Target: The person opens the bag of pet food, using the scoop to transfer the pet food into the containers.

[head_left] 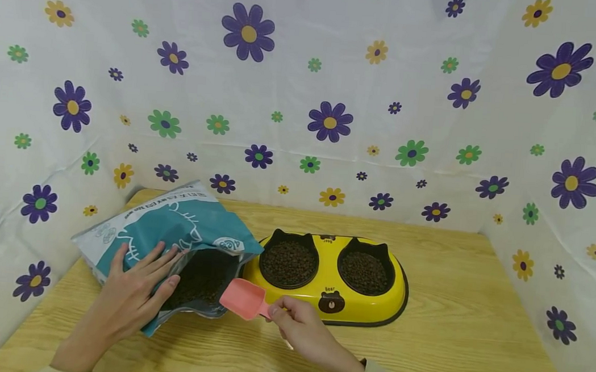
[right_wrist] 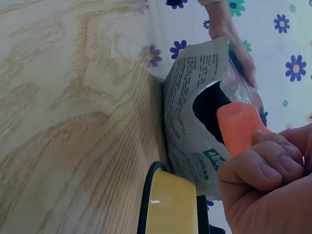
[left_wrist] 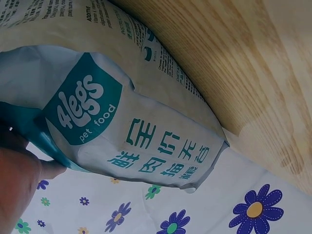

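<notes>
A teal and white pet food bag lies on its side at the left, its mouth gaping toward me with dark kibble inside. My left hand rests on the bag with spread, fairly straight fingers, the thumb beside the opening. My right hand grips a pink scoop by its handle. Just in front of the bag's mouth, the scoop's bowl shows bare pink inside. The right wrist view also has the scoop overlapping the dark opening. Lettering on the bag faces the left wrist camera.
A yellow double pet feeder stands right of the bag, close to its mouth. Brown kibble sits in its left black bowl and right black bowl. Flower-printed cloth surrounds the wooden table at the back and sides.
</notes>
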The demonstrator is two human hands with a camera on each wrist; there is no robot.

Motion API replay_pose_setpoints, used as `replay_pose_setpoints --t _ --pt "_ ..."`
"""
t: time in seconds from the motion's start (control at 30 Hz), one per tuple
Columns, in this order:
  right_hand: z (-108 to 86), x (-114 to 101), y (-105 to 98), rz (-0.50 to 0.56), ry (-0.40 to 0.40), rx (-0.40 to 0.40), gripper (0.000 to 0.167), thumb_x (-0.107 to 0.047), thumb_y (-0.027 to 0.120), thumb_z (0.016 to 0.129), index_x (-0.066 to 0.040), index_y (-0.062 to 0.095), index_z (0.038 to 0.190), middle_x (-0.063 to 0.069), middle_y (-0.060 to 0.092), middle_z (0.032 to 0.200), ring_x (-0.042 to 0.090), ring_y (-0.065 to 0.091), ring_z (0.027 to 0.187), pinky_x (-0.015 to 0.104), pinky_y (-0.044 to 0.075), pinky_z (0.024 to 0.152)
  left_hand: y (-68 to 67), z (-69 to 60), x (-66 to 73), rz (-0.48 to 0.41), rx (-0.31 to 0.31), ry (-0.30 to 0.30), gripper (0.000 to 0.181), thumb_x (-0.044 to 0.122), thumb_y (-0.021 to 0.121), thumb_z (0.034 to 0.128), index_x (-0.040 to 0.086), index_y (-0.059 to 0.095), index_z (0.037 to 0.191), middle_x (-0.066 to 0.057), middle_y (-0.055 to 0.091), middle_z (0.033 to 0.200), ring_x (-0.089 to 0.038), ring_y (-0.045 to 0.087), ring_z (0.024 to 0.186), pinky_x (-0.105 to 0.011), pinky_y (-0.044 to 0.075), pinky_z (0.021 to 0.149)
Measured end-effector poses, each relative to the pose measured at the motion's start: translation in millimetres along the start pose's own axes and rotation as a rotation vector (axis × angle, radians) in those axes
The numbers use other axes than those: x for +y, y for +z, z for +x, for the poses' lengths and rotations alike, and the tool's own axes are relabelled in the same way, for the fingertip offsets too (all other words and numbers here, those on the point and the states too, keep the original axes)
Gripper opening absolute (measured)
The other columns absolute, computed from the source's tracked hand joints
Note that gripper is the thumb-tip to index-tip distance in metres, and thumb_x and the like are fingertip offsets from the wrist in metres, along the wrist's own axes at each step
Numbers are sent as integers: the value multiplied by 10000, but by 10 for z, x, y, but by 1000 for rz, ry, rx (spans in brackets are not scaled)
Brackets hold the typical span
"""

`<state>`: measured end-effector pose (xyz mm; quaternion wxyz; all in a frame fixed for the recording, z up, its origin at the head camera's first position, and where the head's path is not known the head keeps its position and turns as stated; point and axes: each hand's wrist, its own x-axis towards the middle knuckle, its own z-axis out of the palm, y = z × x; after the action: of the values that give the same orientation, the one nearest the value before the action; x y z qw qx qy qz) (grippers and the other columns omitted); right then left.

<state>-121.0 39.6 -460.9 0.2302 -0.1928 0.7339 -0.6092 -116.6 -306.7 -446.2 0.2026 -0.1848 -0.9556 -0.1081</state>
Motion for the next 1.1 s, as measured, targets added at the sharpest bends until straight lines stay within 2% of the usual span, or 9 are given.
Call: replay_pose_setpoints --t 0.1,0.3,0.43,0.53,0.77,0.9,1.1 --pt "49 -25 58 -39 5 22 389 -316 528 1075 45 669 1053 -46 369 582 96 276 469 222 247 464 5 0 -5 1 7 7 468 309 553 1042 118 575 1469 -134 582 1484 -406 540 1381 -737 98 1191" --pt "124 -74 164 -215 -45 34 336 -338 574 1052 -31 708 1024 -64 362 563 73 307 462 199 253 464 1 -6 -6 4 -4 4 460 311 547 1047 107 586 1457 -138 579 1487 -405 538 1381 -735 95 1193" --pt "185 -59 231 -403 -161 19 322 -341 551 1065 -66 713 1020 -99 369 565 23 316 446 170 262 461 -4 -8 -6 0 -11 -2 456 311 538 1052 113 582 1461 -135 576 1490 -399 531 1391 -735 82 1195" --pt "232 -39 286 -591 -268 30 296 -334 524 1078 -110 679 964 -118 375 584 -11 305 447 144 259 459 -7 -8 -5 0 -9 0 458 307 537 1052 122 573 1470 -136 574 1492 -397 526 1397 -733 76 1199" --pt "339 -17 402 -1094 -543 146 207 -319 593 1048 -174 601 899 -110 416 584 -10 321 458 107 178 429 1 4 -2 1 5 9 465 296 538 1049 140 556 1486 -141 577 1488 -401 515 1408 -728 65 1208" --pt "386 -3 467 -1280 -595 192 204 -355 595 1043 -202 581 909 -126 425 572 1 332 461 135 161 406 3 -2 -1 12 7 14 466 297 533 1050 135 554 1486 -134 577 1488 -393 515 1412 -728 61 1210" --pt "479 -12 530 -1381 -605 192 190 -369 585 1045 -207 591 947 -126 402 603 22 302 465 151 165 411 5 -8 -5 21 11 23 455 299 536 1048 151 567 1478 -123 582 1484 -389 526 1402 -731 78 1204"
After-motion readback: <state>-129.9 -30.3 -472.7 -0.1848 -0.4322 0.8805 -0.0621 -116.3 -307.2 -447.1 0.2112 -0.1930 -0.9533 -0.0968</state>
